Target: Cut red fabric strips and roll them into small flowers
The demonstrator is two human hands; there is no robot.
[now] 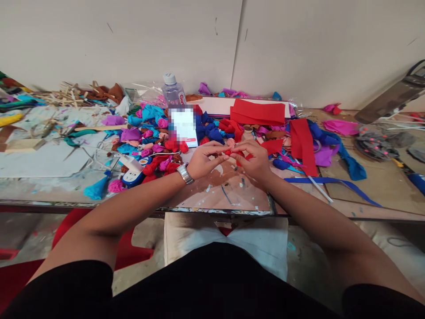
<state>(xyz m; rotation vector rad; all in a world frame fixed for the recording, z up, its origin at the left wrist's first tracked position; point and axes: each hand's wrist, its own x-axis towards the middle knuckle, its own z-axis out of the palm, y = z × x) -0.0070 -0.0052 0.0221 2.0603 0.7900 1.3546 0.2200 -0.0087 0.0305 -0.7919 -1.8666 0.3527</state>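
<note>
Both of my hands meet over the table, pinching a small piece of red crepe paper [235, 152] between them. My left hand [207, 158], with a metal watch [185, 173] at the wrist, grips its left side with thumb and forefinger. On the other side, the fingers of my right hand [254, 161] close on the same paper. A pale pink bit [230, 142] shows just behind the fingertips. Flat red crepe strips [257, 112] lie beyond my hands, and another red strip [303, 148] rests to the right.
A phone [186, 126] leans behind my left hand near a water bottle [174, 91]. Colourful crepe pieces [133, 133] heap on the left, around a power socket [133, 177]. A blue strip [341, 181] crosses the right side, below a dark tumbler [392, 97].
</note>
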